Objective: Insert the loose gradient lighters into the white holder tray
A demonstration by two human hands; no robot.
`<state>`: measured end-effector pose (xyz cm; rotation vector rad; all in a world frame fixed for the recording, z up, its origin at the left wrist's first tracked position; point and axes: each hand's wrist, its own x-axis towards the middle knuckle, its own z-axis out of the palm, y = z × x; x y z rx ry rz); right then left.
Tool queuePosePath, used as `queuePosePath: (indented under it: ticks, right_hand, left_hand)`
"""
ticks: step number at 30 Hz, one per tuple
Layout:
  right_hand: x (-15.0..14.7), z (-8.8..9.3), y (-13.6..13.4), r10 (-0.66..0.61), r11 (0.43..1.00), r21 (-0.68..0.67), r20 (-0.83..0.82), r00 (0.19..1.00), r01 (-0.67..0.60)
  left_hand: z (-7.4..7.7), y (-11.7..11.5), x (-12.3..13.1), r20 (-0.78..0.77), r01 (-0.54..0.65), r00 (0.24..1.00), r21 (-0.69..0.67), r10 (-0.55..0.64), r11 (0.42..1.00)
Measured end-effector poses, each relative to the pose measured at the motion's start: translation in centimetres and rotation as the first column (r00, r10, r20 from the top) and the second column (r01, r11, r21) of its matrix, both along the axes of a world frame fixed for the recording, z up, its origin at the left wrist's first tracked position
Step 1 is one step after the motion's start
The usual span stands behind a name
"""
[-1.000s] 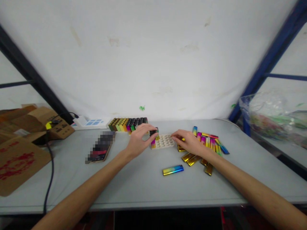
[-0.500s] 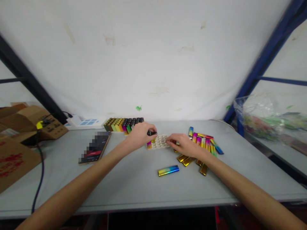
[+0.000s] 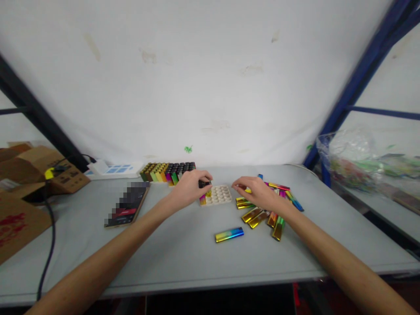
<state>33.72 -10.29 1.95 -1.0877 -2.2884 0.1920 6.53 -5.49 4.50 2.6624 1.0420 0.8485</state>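
Observation:
My left hand (image 3: 191,188) is closed around the black top of a lighter (image 3: 204,184) at the left end of a white tray (image 3: 223,201) with rows of holes. Pink and yellow lighter bodies show under my fingers, standing in that end of the tray; my fingers hide part of them. Just right of the tray, my right hand (image 3: 256,191) hovers by the loose lighters (image 3: 252,216), fingers bent and apart, with nothing visible in them. One yellow-blue lighter (image 3: 229,235) lies alone in front of the tray.
Upright lighters in blocks (image 3: 167,172) stand at the back, left of my left hand. A phone (image 3: 128,204) lies further left, near a white power strip (image 3: 118,169) and cardboard boxes (image 3: 62,170). A clear plastic bag (image 3: 351,153) is at the right beyond the blue frame.
My right hand has moved slightly right, away from the tray's right edge and toward the loose lighters. The left hand stays at the tray's left end. The view has shifted slightly.

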Motion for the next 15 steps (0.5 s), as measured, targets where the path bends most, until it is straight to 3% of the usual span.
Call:
queuePosePath:
  ticks: [8, 11, 15]
  right_hand:
    - [4.7, 1.2, 1.4, -0.266, 0.950, 0.168, -0.010, 0.964, 0.264]
    - [7.0, 1.0, 2.3, -0.344, 0.925, 0.198, 0.074, 0.936, 0.325]
    - [10.6, -0.8, 3.4, -0.475, 0.880, 0.156, 0.240, 0.846, 0.450]
  left_hand:
    - [-2.9, -0.5, -0.2, 0.123, 0.075, 0.987, 0.218, -0.104, 0.973]
    - [-4.3, -0.9, -0.3, 0.111, 0.052, 0.991, 0.202, -0.076, 0.978]
    - [-6.0, -1.0, -0.3, 0.113, 0.032, 0.992, 0.134, -0.047, 0.990]
